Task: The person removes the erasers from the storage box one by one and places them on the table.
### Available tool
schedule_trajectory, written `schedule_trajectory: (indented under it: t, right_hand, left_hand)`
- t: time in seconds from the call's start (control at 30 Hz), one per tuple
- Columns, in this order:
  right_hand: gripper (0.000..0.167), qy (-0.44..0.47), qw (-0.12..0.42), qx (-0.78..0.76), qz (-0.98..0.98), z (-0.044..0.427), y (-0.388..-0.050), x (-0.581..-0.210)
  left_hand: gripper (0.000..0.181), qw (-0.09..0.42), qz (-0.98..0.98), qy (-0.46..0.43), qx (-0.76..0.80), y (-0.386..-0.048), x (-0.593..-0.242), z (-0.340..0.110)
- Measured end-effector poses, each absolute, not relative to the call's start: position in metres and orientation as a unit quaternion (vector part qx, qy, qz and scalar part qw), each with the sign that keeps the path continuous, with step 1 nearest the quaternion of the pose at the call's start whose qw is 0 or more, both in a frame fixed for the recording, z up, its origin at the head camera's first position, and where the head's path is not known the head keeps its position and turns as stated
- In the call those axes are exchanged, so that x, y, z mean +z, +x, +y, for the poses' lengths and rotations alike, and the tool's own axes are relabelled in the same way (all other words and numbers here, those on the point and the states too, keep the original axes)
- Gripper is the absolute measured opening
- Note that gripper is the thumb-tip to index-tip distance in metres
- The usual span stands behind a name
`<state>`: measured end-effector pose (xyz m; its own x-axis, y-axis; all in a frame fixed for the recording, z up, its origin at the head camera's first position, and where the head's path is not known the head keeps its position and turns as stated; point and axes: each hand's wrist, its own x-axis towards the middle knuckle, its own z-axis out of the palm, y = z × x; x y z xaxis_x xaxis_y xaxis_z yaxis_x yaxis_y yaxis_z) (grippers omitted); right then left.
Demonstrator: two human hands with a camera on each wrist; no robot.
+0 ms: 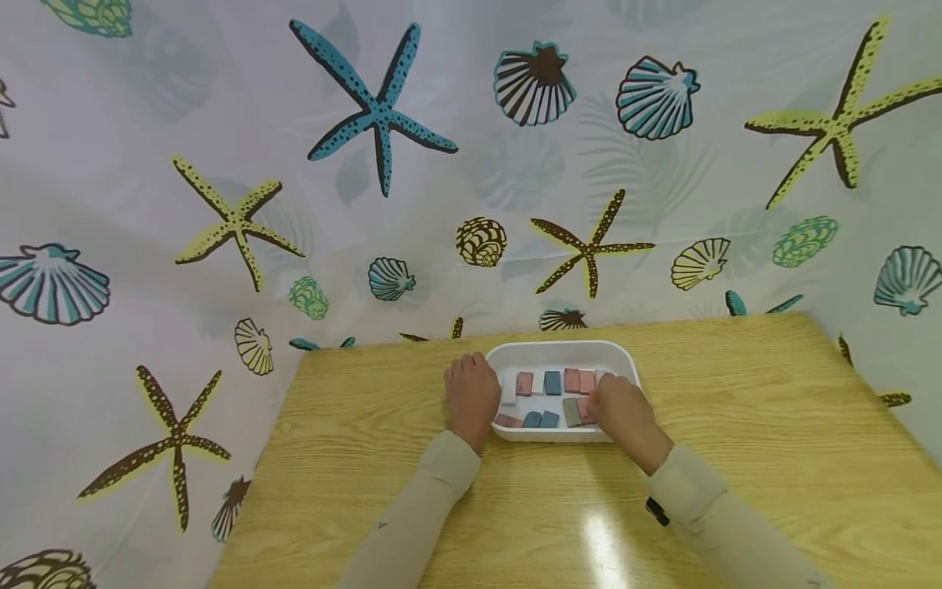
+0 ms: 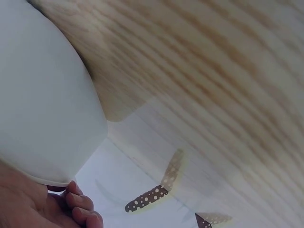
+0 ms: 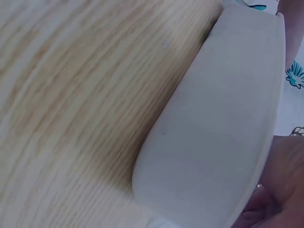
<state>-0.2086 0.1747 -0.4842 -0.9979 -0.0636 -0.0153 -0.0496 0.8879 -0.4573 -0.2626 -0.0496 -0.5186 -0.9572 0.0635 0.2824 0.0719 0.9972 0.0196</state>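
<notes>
A white plastic tub stands on the table, holding small flat blocks in pink, blue, white and grey. At its left end my left hand grips the rim, the fingers curled over the edge in the left wrist view. My right hand reaches over the right end, its curled fingers inside the tub. Those fingertips are beside a pink block and partly cover it; whether they pinch a block is hidden. Nearby lie a grey block, a blue block and a white block.
The wooden table extends around the tub on both sides and in front. Behind it and at the sides hangs a white cloth printed with starfish and shells. The tub's outer wall fills much of the right wrist view.
</notes>
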Motion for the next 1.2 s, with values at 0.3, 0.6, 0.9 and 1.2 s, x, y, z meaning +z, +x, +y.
schedule_trajectory:
  t: [0.3, 0.6, 0.9, 1.2]
  right_hand:
    - [0.026, -0.048, -0.039, -0.265, 0.962, 0.176, -0.197, -0.465]
    - [0.031, -0.048, -0.063, -0.281, 0.956, 0.183, -0.180, -0.453]
    - [0.033, -0.039, -0.056, -0.306, 0.950, 0.192, -0.153, -0.445]
    - [0.038, -0.024, -0.026, -0.309, 0.950, 0.213, -0.129, -0.453]
  left_hand:
    - [0.028, 0.139, -0.989, -0.026, -0.032, -0.263, -0.519, -0.051]
    - [0.030, 0.126, -0.991, -0.020, -0.031, -0.262, -0.517, -0.050]
    - [0.029, 0.124, -0.992, -0.015, -0.032, -0.261, -0.516, -0.049]
    - [0.030, 0.113, -0.993, -0.016, -0.034, -0.264, -0.517, -0.049]
